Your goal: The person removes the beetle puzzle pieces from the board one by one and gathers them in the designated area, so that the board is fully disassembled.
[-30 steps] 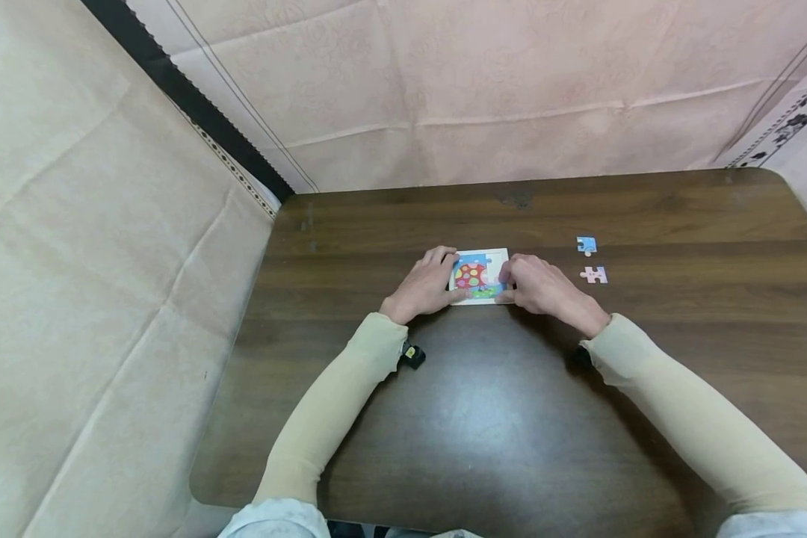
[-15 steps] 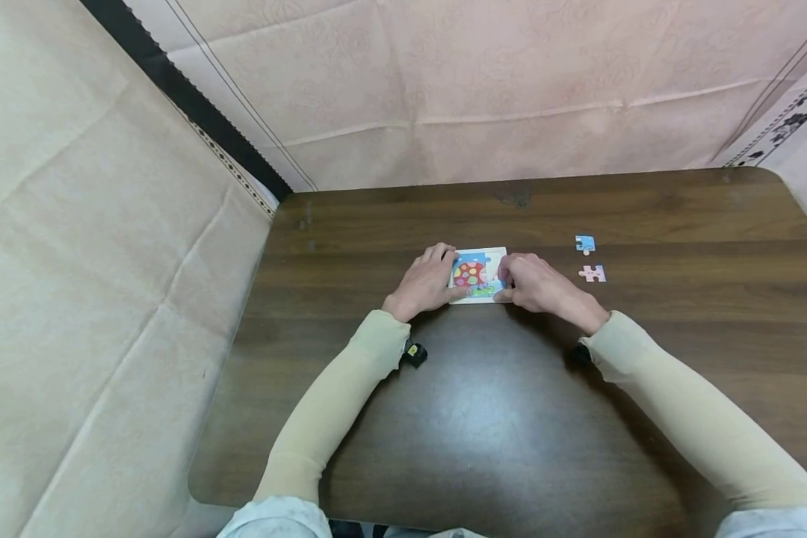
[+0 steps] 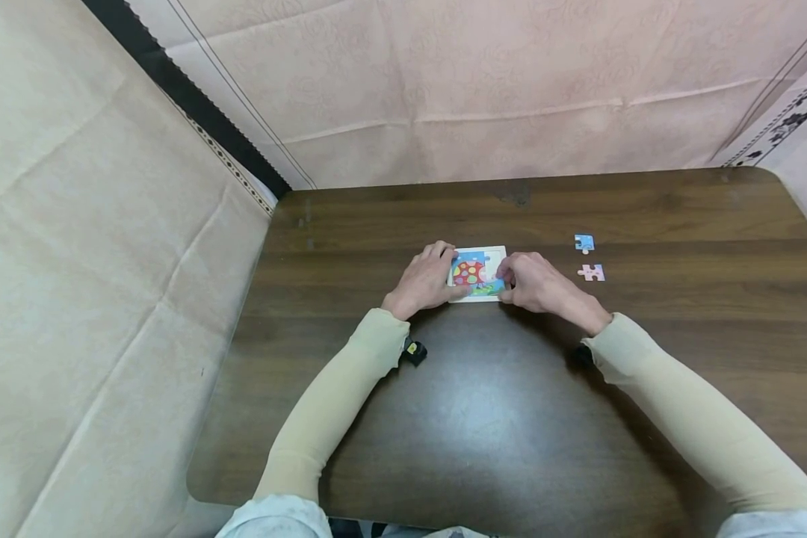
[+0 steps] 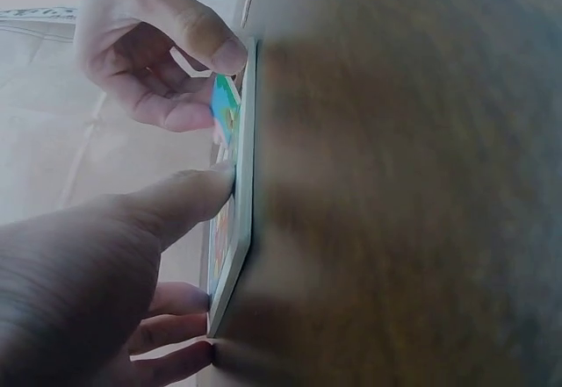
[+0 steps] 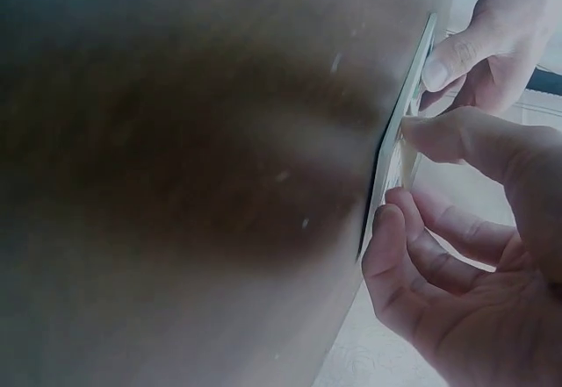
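A small white-framed jigsaw board (image 3: 480, 300) lies on the table, its picture showing a red shape with yellow dots on blue and green. My left hand (image 3: 427, 280) holds the board's left side, with the thumb on its front edge and the fingers at the left and far edges. Over the board's right part, my right hand (image 3: 545, 285) pinches a blue and green puzzle piece (image 4: 225, 109) between thumb and fingers. That piece is tilted up from the board in the left wrist view. The right fingers partly hide the board's right side.
To the right of the board lie two loose puzzle pieces, a blue one (image 3: 584, 243) and a pink one (image 3: 591, 273). The brown wooden table (image 3: 471, 418) meets pale cloth hangings (image 3: 511, 90) at the back and left.
The right thumb and fingertips shift slightly at the board's right part, with the piece in their pinch. The left hand stays on the board, and the loose pieces stay put.
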`<state>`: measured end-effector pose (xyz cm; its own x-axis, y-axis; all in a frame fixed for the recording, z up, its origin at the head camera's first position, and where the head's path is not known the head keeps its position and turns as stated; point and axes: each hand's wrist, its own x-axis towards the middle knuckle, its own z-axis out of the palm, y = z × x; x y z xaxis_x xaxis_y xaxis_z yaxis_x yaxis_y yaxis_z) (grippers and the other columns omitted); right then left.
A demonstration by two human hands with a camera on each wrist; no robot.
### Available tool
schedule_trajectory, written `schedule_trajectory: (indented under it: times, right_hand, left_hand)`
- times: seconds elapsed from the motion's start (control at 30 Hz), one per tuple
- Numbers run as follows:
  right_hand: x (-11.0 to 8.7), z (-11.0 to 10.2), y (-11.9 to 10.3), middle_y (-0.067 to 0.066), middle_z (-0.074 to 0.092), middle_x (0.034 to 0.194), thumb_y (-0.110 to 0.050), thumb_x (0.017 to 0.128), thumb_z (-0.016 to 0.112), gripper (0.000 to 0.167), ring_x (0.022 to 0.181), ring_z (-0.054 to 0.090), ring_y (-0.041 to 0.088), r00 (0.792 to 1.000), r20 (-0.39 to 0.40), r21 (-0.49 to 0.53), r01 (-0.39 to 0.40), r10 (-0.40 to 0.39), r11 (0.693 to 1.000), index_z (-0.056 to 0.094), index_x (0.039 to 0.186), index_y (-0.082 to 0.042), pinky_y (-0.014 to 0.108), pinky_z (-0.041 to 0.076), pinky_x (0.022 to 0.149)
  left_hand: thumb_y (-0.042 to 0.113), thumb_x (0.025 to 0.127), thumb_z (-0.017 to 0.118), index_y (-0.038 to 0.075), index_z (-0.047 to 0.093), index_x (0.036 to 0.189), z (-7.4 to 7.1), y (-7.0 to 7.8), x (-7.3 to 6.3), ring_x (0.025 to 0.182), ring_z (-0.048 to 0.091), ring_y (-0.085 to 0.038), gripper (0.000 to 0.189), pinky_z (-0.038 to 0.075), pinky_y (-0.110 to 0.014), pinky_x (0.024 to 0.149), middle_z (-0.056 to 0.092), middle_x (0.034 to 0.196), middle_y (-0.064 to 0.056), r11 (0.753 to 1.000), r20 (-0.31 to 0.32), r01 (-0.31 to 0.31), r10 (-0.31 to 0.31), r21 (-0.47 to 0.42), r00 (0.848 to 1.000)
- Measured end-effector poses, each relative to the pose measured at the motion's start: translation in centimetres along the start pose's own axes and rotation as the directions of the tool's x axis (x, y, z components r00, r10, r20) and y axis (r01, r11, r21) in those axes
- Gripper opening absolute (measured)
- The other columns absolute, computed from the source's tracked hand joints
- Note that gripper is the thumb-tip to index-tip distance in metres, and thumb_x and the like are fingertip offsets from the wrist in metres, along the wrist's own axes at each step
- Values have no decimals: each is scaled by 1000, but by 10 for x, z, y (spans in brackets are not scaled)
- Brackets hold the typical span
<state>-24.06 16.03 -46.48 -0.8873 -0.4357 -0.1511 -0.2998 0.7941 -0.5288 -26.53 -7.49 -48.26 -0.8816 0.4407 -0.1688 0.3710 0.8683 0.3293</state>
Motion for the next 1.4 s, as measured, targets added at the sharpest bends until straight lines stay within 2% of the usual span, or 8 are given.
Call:
schedule_trajectory:
  times: [0.17, 0.47, 0.67, 1.4]
  right_hand:
    - [-4, 0, 1, 20, 73, 108, -10, 95, 83, 33, 89, 61, 27, 1000, -30, 16, -4, 4, 1000, 74, 121, 7, 40, 55, 84]
    - [-19, -3, 7, 21, 74, 110, -9, 94, 85, 31, 95, 65, 29, 997, -79, 29, 4, -2, 1000, 74, 119, 6, 47, 57, 89]
    - [-30, -10, 14, 20, 74, 107, -8, 92, 84, 30, 97, 68, 30, 993, -113, 21, -11, 14, 1000, 75, 117, 5, 47, 56, 89]
    - [-75, -27, 58, 16, 77, 102, -11, 91, 87, 30, 93, 70, 25, 993, -104, -11, -51, 49, 999, 75, 114, 3, 43, 55, 84]
  left_hand:
    - [54, 101, 75, 8, 43, 163, 0, 0, 0, 148, 44, -28, 83, 38, -48, 131, 45, 164, -10, 1000, -3, -12, 12, -7, 1000]
    - [54, 98, 77, 10, 42, 165, 1, -2, -1, 150, 42, -28, 87, 36, -49, 132, 42, 168, -8, 1000, 8, -4, 4, -17, 1000]
    - [54, 98, 78, 9, 44, 164, 1, -2, -2, 150, 43, -28, 87, 37, -49, 130, 44, 167, -8, 999, -8, -21, 21, -27, 1000]
    - [53, 97, 79, 8, 43, 163, 3, -3, -1, 154, 39, -30, 88, 33, -50, 134, 43, 167, -9, 999, -11, -21, 20, -33, 1000]
